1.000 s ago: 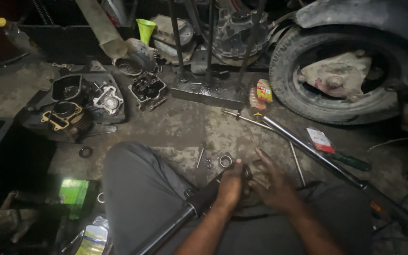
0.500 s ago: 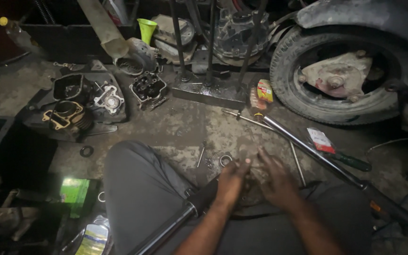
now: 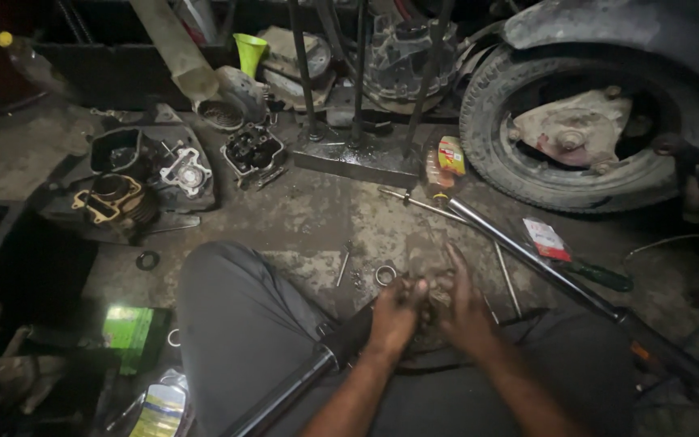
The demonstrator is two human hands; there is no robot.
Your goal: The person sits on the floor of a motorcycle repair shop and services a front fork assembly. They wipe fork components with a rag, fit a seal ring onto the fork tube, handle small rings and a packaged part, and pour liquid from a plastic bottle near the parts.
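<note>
My left hand (image 3: 394,311) and my right hand (image 3: 464,307) are together low in the middle of the head view, between my knees. Both close around a small dark greasy metal part (image 3: 431,295) that is mostly hidden by the fingers. A small metal ring (image 3: 385,275) lies on the floor just beyond my left hand. A thin pin (image 3: 343,267) lies to the left of the ring. A dark tube (image 3: 301,380) runs from under my left wrist down across my grey trouser leg (image 3: 236,324).
Engine parts (image 3: 135,174) sit at the left, a cylinder head (image 3: 252,150) further back. A tyre (image 3: 600,121) stands at the right. A long metal rod (image 3: 560,279) crosses the floor, with a green-handled screwdriver (image 3: 588,271), a metal stand (image 3: 357,158) and a green box (image 3: 135,332).
Both hands stay on the small part; the fingers have shifted slightly around it. The view has barely moved.
</note>
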